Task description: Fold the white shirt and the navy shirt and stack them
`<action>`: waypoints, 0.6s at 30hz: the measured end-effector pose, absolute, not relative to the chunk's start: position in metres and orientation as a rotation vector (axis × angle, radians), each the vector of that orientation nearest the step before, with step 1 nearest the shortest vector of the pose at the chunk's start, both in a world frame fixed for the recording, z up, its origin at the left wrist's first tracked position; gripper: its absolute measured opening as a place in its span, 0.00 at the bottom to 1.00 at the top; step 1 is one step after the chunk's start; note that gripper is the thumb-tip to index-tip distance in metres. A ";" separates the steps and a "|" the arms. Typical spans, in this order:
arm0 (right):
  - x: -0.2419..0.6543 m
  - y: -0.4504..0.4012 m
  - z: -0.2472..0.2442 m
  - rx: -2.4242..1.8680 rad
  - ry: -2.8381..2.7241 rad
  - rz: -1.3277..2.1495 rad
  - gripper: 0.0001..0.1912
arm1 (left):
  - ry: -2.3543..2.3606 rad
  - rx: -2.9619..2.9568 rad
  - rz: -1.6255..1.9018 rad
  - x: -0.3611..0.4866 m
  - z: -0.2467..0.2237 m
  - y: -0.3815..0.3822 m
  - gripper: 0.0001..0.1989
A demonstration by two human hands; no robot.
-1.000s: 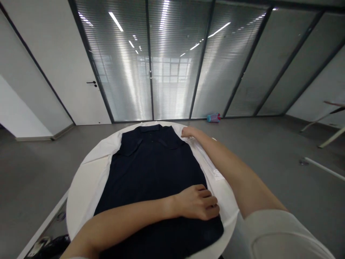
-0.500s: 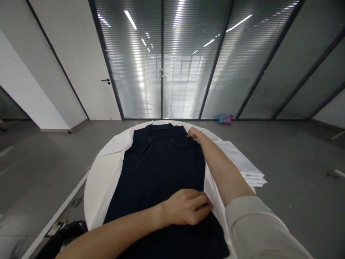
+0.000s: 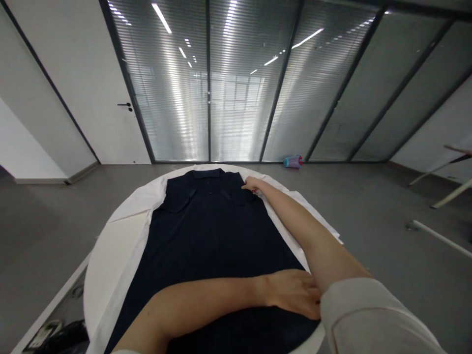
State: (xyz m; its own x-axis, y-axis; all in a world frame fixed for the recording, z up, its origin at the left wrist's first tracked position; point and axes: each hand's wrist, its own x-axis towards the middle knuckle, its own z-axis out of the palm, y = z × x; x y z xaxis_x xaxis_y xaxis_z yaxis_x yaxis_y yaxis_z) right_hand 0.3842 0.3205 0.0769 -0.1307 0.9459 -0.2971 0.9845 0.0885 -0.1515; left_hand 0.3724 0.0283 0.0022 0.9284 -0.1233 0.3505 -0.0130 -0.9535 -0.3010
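Dark shirt (image 3: 214, 236) laid flat over white cloth (image 3: 147, 195) on round table (image 3: 118, 246), right hand (image 3: 252, 184) placed toward table's far side, fingertips bunched at shirt's sleeve, left hand (image 3: 293, 291) placed at table's near right, fingers curled, grips not discernible.

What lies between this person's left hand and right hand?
The navy polo shirt: in the head view, its side part fills the stretch from the left hand to the right hand.

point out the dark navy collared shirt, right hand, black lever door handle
Dark navy collared shirt (image 3: 214, 233), head view: middle of its front.
Right hand (image 3: 251, 184), head view: back of the hand.
Black lever door handle (image 3: 125, 104), head view: the lever.
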 end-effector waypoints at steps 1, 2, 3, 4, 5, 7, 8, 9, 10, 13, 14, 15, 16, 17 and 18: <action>0.385 0.322 0.074 2.011 2.219 -0.486 0.17 | 0.155 -2.816 -0.550 0.367 0.004 0.028 0.16; 0.386 0.323 0.072 2.037 2.218 -0.494 0.19 | 0.212 -2.856 -0.564 0.361 0.007 0.027 0.16; 0.386 0.325 0.070 2.062 2.218 -0.500 0.20 | 0.215 -2.896 -0.581 0.354 0.011 0.026 0.16; 0.385 0.327 0.069 2.085 2.218 -0.504 0.20 | 0.165 -2.914 -0.600 0.346 0.016 0.024 0.16; 0.383 0.330 0.069 2.104 2.219 -0.508 0.20 | 0.108 -2.919 -0.630 0.337 0.020 0.021 0.16; 0.377 0.335 0.070 2.135 2.218 -0.508 0.21 | -0.021 -2.898 -0.714 0.314 0.030 0.012 0.14; 0.373 0.338 0.071 2.147 2.218 -0.502 0.22 | -0.087 -2.880 -0.757 0.300 0.034 0.007 0.13; 0.369 0.340 0.073 2.158 2.220 -0.492 0.22 | -0.161 -2.865 -0.798 0.284 0.038 0.001 0.12; 0.365 0.343 0.074 2.167 2.225 -0.477 0.22 | -0.239 -2.857 -0.838 0.268 0.042 -0.006 0.10; 0.351 0.352 0.078 2.178 2.268 -0.414 0.22 | -0.474 -2.879 -0.937 0.219 0.051 -0.030 0.08; 0.345 0.354 0.079 2.173 2.293 -0.392 0.23 | -0.540 -2.894 -0.967 0.204 0.053 -0.038 0.08; 0.340 0.356 0.080 2.163 2.321 -0.371 0.24 | -0.601 -2.909 -0.990 0.191 0.053 -0.045 0.08; 0.333 0.358 0.080 2.150 2.351 -0.351 0.24 | -0.653 -2.923 -1.003 0.181 0.053 -0.053 0.08; 0.326 0.360 0.080 2.133 2.383 -0.331 0.25 | -0.697 -2.930 -1.015 0.172 0.052 -0.059 0.08; 0.318 0.361 0.079 2.114 2.416 -0.311 0.25 | -0.729 -2.933 -1.023 0.165 0.049 -0.065 0.08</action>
State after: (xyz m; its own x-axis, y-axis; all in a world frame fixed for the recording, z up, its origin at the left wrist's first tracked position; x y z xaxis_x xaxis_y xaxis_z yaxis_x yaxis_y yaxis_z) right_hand 0.3177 0.3611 0.0793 -0.1388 0.9883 -0.0638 0.9722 0.1237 -0.1987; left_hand 0.1655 -0.0647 0.0494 0.6903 0.4357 0.5776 0.4042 -0.8944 0.1916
